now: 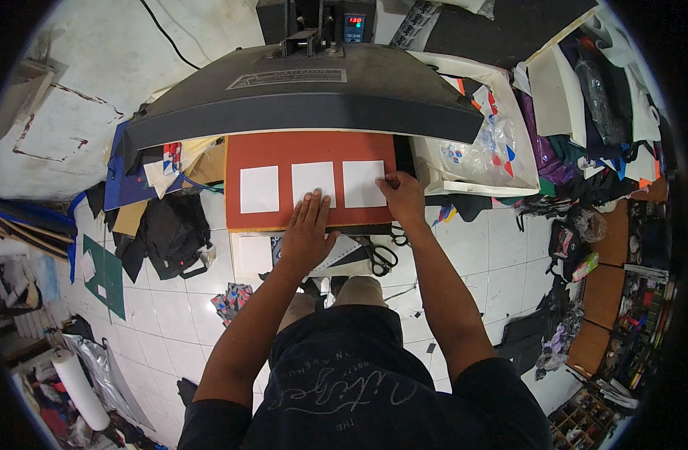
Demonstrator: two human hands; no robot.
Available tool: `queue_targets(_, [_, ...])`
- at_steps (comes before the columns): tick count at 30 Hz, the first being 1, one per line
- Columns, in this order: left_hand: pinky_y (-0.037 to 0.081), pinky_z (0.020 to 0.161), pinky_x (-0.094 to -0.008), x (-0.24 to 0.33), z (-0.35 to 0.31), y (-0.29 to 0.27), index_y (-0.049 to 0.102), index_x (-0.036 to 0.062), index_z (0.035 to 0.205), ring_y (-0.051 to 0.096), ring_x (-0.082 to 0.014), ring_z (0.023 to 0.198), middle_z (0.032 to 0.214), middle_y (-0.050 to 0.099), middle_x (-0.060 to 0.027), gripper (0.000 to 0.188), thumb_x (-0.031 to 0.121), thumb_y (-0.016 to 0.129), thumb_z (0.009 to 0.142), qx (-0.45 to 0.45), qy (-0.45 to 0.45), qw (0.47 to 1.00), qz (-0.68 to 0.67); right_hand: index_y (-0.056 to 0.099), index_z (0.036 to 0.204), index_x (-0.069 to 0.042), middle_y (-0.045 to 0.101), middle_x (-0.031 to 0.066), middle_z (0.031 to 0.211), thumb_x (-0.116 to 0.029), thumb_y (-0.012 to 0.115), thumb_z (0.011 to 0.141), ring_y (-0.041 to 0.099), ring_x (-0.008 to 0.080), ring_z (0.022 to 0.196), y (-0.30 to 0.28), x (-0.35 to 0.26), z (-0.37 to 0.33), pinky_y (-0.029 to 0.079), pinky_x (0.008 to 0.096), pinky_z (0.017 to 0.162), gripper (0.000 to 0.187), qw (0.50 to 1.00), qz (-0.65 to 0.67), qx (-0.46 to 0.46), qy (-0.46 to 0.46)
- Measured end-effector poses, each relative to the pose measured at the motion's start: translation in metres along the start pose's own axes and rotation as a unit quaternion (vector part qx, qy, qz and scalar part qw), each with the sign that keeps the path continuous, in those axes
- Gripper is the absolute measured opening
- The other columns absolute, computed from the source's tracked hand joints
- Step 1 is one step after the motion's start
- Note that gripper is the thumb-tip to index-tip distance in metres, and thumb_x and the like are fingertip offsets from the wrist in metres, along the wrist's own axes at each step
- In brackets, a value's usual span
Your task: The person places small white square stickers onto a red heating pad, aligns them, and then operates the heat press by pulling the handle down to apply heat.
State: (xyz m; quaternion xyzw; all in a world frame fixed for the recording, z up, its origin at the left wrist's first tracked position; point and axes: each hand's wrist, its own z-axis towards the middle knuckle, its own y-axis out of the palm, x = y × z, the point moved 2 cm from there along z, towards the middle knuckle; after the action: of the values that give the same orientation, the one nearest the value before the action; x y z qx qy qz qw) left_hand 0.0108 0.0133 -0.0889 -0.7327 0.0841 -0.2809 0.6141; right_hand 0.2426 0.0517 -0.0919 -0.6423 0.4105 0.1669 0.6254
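Three white paper sheets lie in a row on the reddish-brown pad [284, 148] of a heat press. My left hand [308, 232] is open, its fingers stretched out flat over the lower part of the middle sheet [312, 178]. At the right edge of the right sheet [363, 184], my right hand [404, 199] has its fingers curled in, with thumb and forefinger pinching that edge. The left sheet [259, 190] lies untouched. Over the far side of the pad hangs the dark upper plate [299, 112] of the press, raised.
Black-handled scissors [383, 259] lie just below the pad's front edge. To the right stands a white tray [530, 161] with plastic bags. A black bag [175, 234] and a green cutting mat [111, 281] are at the left. A lit display [354, 28] is behind the plate.
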Motion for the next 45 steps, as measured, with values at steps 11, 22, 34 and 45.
queue_targets(11, [0.021, 0.116, -0.0457, -0.005, -0.001, 0.002, 0.028, 0.001, 0.144, 0.023, -0.037, 0.141, 0.152, 0.023, -0.0214, 0.073, 0.034, 0.062, 0.088, 0.004, 0.002, 1.0, -0.01, 0.068, 0.093, -0.001, 0.069, 0.0145, 0.081, -0.025, 0.073, 0.08, 0.067, 0.028, 0.073, 0.008, 0.006, -0.002, 0.052, 0.0365, 0.067, 0.028, 0.997, -0.011, 0.062, -0.033])
queue_targets(22, [0.021, 0.116, -0.0464, -0.004, -0.001, 0.001, 0.028, -0.0009, 0.144, 0.024, -0.0367, 0.141, 0.151, 0.023, -0.0223, 0.076, 0.032, 0.064, 0.086, 0.015, -0.005, 1.0, -0.012, 0.068, 0.091, -0.004, 0.069, 0.0164, 0.081, -0.025, 0.068, 0.083, 0.068, 0.0348, 0.078, 0.008, 0.002, -0.003, 0.053, 0.043, 0.071, 0.023, 0.997, -0.039, 0.059, -0.028])
queue_targets(34, [0.026, 0.112, -0.0488, -0.004, 0.0, -0.007, 0.035, -0.0002, 0.14, 0.03, -0.0382, 0.137, 0.148, 0.03, -0.0209, 0.071, 0.028, 0.067, 0.082, 0.026, -0.001, 0.999, -0.023, 0.062, 0.092, -0.009, 0.066, 0.0143, 0.089, -0.022, 0.068, 0.079, 0.065, 0.0343, 0.083, 0.015, 0.006, -0.003, 0.052, 0.0458, 0.071, 0.02, 0.988, -0.12, 0.083, -0.047])
queue_targets(45, [0.035, 0.105, -0.0479, 0.015, -0.03, -0.033, 0.05, 0.0059, 0.131, 0.04, -0.0393, 0.13, 0.141, 0.041, -0.0206, 0.056, 0.016, 0.067, 0.079, 0.087, -0.001, 0.986, -0.143, 0.067, 0.091, -0.003, 0.064, 0.0069, 0.069, -0.018, 0.068, 0.085, 0.059, 0.0132, 0.062, -0.067, 0.019, 0.003, 0.047, 0.0287, 0.059, 0.016, 0.987, 0.095, 0.128, -0.023])
